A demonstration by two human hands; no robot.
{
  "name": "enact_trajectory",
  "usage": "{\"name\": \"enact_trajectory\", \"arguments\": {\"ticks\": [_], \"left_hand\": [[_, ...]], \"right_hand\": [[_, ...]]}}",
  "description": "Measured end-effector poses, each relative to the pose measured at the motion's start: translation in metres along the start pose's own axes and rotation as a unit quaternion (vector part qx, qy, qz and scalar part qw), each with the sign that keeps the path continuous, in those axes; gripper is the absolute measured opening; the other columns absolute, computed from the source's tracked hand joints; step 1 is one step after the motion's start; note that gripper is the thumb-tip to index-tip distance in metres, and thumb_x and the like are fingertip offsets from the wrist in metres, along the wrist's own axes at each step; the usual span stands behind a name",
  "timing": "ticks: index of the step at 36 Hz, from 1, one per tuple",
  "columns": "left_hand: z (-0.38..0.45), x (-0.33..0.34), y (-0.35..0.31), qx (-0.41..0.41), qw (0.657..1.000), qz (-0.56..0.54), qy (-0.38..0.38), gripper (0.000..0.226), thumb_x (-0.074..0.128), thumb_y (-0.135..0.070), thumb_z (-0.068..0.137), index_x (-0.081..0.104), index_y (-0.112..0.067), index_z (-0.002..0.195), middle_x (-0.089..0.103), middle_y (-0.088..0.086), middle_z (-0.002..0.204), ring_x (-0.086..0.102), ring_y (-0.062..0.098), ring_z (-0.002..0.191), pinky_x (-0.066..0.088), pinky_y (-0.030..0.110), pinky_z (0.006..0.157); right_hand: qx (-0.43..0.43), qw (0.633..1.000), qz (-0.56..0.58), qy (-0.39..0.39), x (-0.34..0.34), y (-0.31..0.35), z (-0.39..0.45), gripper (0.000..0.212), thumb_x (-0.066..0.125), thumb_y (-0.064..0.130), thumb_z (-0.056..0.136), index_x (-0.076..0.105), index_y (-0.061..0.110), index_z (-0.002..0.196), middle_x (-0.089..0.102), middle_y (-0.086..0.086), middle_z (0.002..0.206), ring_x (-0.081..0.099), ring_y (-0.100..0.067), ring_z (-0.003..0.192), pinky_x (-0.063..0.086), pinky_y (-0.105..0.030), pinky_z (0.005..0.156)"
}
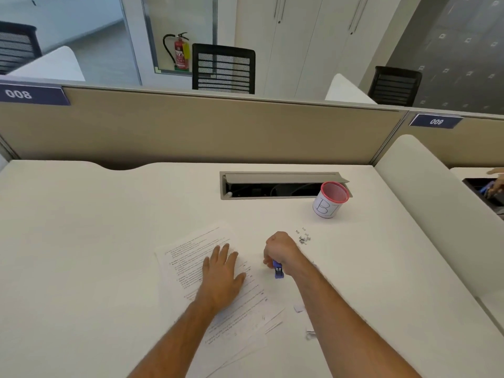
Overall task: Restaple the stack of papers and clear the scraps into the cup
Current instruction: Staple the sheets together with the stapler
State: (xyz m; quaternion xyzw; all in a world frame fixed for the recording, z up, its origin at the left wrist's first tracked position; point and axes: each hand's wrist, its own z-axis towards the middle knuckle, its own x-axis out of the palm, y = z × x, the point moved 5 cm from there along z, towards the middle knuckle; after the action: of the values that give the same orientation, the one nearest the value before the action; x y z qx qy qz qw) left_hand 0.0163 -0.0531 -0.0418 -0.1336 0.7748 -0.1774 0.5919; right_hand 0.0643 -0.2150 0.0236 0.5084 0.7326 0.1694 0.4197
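A stack of printed papers (pixel 191 257) lies slightly fanned on the white desk (pixel 95 241). My left hand (pixel 222 274) rests flat on the papers, fingers spread. My right hand (pixel 281 249) is closed around a small blue stapler (pixel 278 270), held just off the stack's upper right edge. A red-rimmed white cup (pixel 328 200) marked with letters stands at the back right. A cluster of small dark scraps (pixel 304 237) lies between my right hand and the cup. Small white paper bits (pixel 298 308) lie by my right forearm.
An open cable tray (pixel 278 186) is set into the desk behind the cup. A beige partition (pixel 191 126) closes the far edge. A curved white divider (pixel 425 203) borders the right side, with another person's hand (pixel 497 181) beyond it.
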Motion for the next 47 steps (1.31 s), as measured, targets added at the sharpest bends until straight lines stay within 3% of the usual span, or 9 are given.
{"name": "enact_trajectory", "arguments": {"ticks": [6, 9, 15, 19, 22, 30, 38, 42, 47], "left_hand": [[-0.005, 0.019, 0.011, 0.036, 0.998, 0.042, -0.001, 0.075, 0.020, -0.063, 0.101, 0.007, -0.023, 0.163, -0.014, 0.001, 0.170, -0.019, 0.025, 0.156, -0.018, 0.044, 0.123], [-0.011, 0.025, 0.018, 0.081, 0.995, 0.040, -0.043, 0.090, -0.007, -0.074, 0.089, 0.006, -0.024, 0.163, -0.015, -0.003, 0.168, -0.022, 0.019, 0.153, -0.025, 0.037, 0.119], [-0.016, 0.027, 0.023, 0.099, 0.989, 0.083, -0.077, 0.070, 0.015, -0.061, 0.103, 0.017, -0.023, 0.162, 0.003, -0.001, 0.169, -0.003, 0.022, 0.157, -0.008, 0.043, 0.123], [-0.017, 0.027, 0.022, 0.095, 0.989, 0.091, -0.072, 0.069, 0.017, -0.059, 0.104, 0.013, -0.023, 0.162, -0.001, -0.001, 0.169, -0.007, 0.021, 0.157, -0.008, 0.044, 0.123], [-0.016, 0.027, 0.023, 0.092, 0.988, 0.097, -0.073, 0.068, 0.018, -0.058, 0.104, 0.016, -0.022, 0.161, 0.003, -0.001, 0.169, -0.003, 0.022, 0.157, -0.006, 0.044, 0.123], [-0.017, 0.030, 0.022, 0.092, 0.988, 0.096, -0.073, 0.068, 0.015, -0.058, 0.104, 0.006, -0.025, 0.162, -0.007, -0.002, 0.169, -0.012, 0.020, 0.156, -0.010, 0.044, 0.123], [-0.016, 0.031, 0.023, 0.093, 0.987, 0.097, -0.087, 0.066, 0.022, -0.056, 0.105, 0.019, -0.022, 0.161, 0.008, 0.001, 0.169, 0.002, 0.022, 0.157, -0.005, 0.044, 0.123], [-0.015, 0.031, 0.024, 0.091, 0.987, 0.099, -0.086, 0.064, 0.020, -0.053, 0.105, 0.019, -0.021, 0.161, 0.009, 0.001, 0.170, 0.002, 0.022, 0.157, -0.006, 0.044, 0.124], [-0.016, 0.031, 0.023, 0.091, 0.988, 0.094, -0.085, 0.063, 0.017, -0.052, 0.106, 0.015, -0.022, 0.161, 0.005, 0.000, 0.170, -0.002, 0.021, 0.157, -0.008, 0.043, 0.124]], "right_hand": [[0.009, 0.997, -0.040, 0.058, 0.006, 0.000, -0.002, 0.029, 0.058, -0.017, 0.083, 0.049, 0.009, 0.076, 0.050, -0.013, 0.083, 0.056, -0.025, 0.056, 0.058, -0.044, 0.077], [-0.004, 0.998, -0.054, 0.041, 0.003, -0.001, -0.001, 0.026, 0.050, -0.017, 0.082, 0.054, 0.008, 0.083, 0.052, -0.011, 0.085, 0.055, -0.024, 0.060, 0.058, -0.039, 0.067], [-0.027, 0.997, -0.075, 0.001, -0.006, -0.003, 0.003, 0.033, 0.041, -0.008, 0.088, 0.065, -0.010, 0.109, 0.057, -0.009, 0.080, 0.065, -0.034, 0.066, 0.061, -0.049, 0.079], [-0.026, 0.999, -0.030, -0.028, -0.014, -0.012, 0.004, 0.025, 0.047, -0.008, 0.087, 0.063, -0.014, 0.105, 0.061, -0.013, 0.085, 0.069, -0.033, 0.062, 0.062, -0.049, 0.077], [-0.005, 0.999, 0.007, -0.036, -0.017, -0.021, 0.008, 0.015, 0.059, -0.003, 0.086, 0.068, -0.009, 0.096, 0.071, -0.016, 0.086, 0.071, -0.022, 0.055, 0.059, -0.035, 0.063], [0.033, 0.982, 0.185, 0.018, -0.033, -0.039, 0.000, 0.017, 0.072, 0.010, 0.091, 0.072, -0.006, 0.098, 0.070, -0.016, 0.081, 0.065, -0.022, 0.065, 0.057, -0.033, 0.061], [0.013, 0.912, 0.393, 0.117, -0.044, -0.037, -0.012, 0.028, 0.082, 0.018, 0.069, 0.074, 0.004, 0.092, 0.067, -0.008, 0.079, 0.063, -0.019, 0.068, 0.052, -0.034, 0.066], [-0.046, 0.952, 0.277, 0.123, -0.045, -0.032, -0.016, 0.027, 0.086, 0.015, 0.074, 0.077, 0.005, 0.097, 0.059, -0.002, 0.079, 0.054, -0.017, 0.072, 0.054, -0.034, 0.071], [-0.100, 0.972, 0.213, 0.011, -0.051, -0.028, -0.012, 0.021, 0.081, 0.022, 0.081, 0.078, 0.009, 0.097, 0.067, 0.000, 0.078, 0.060, -0.017, 0.077, 0.056, -0.032, 0.072]]}}
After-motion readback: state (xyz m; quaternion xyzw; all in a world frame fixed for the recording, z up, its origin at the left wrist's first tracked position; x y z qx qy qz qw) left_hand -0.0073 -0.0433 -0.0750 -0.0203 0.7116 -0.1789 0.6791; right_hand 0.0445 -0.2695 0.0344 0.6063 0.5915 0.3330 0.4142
